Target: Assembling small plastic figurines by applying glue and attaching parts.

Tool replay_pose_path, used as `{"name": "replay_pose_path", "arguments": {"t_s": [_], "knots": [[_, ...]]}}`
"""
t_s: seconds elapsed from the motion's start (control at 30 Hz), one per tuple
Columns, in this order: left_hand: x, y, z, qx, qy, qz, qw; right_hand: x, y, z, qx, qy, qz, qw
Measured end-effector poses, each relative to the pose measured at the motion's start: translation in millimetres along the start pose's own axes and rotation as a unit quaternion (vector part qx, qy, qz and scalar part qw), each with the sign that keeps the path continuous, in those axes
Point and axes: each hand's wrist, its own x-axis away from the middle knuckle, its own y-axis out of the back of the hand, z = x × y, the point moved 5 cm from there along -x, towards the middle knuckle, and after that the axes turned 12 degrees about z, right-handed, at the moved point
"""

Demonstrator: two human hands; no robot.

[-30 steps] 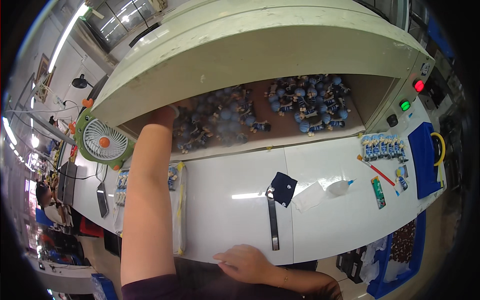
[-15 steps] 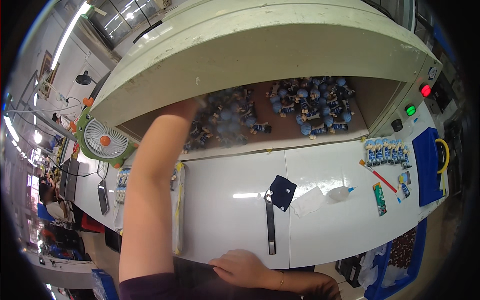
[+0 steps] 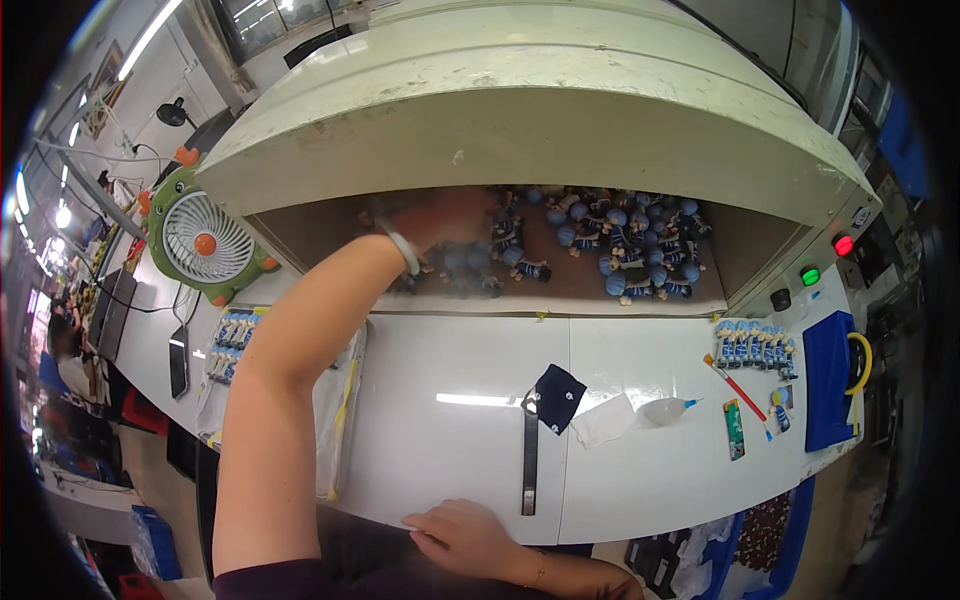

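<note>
My left hand [image 3: 455,214] reaches into a wide pale cabinet [image 3: 560,135], over a pile of small figurines with blue heads [image 3: 468,262]. Motion smears it, so its fingers and anything in them cannot be made out. A second pile of figurines [image 3: 650,245] lies to its right on the cabinet floor. At the near edge of the white table [image 3: 450,400], my right hand [image 3: 465,535] rests back up, fingers loosely extended and thumb apart, holding nothing visible.
A tray [image 3: 345,400] with figurines lies partly behind my left arm, near a green fan [image 3: 205,240] and a phone [image 3: 179,360]. Rightward are a black strip tool [image 3: 530,460], dark cloth [image 3: 557,398], squeeze bottle [image 3: 665,410], red brush [image 3: 740,390], standing figurines [image 3: 755,345] and blue bin [image 3: 830,385].
My left hand has shifted right inside the cabinet, and a bracelet now shows at its wrist. The view has turned slightly. My right hand stays resting at the table edge.
</note>
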Motion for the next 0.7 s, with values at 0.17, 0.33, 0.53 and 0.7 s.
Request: {"name": "replay_pose_path", "arguments": {"t_s": [0.17, 0.33, 0.53, 0.7], "knots": [[21.1, 9.8, 7.9, 0.228, 0.005, -0.074, 0.971, -3.6, -0.6, -0.6, 0.001, -0.026, 0.015, 1.0], [9.3, 19.9, 12.1, 0.213, -0.063, -0.403, 0.888, -6.0, 1.4, 1.4, -0.021, -0.039, 0.016, 0.999], [123.6, 25.7, -128.3, 0.021, -0.3, -0.171, 0.938, -8.4, -3.7, -1.5, -0.004, -0.032, 0.023, 0.999], [291.9, 39.8, -186.5, 0.037, -0.597, -0.376, 0.708, -3.0, -2.7, 2.7, 0.002, -0.034, 0.009, 0.999]]}}
